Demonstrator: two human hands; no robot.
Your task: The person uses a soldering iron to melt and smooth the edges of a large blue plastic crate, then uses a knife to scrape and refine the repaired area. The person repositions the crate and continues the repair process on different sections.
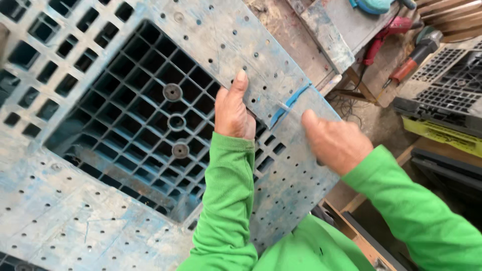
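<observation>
A worn blue plastic pallet is filling most of the view, its grid opening lying at nine o'clock from the hands. The left hand is gripping the pallet's broken deck edge, fingers curled under, thumb pressed flat on top. At three o'clock from it, the right hand is pinching a thin pale rod (possibly a nail or welding stick) whose tip is touching the bright blue crack. Red power tools are lying at one o'clock.
</observation>
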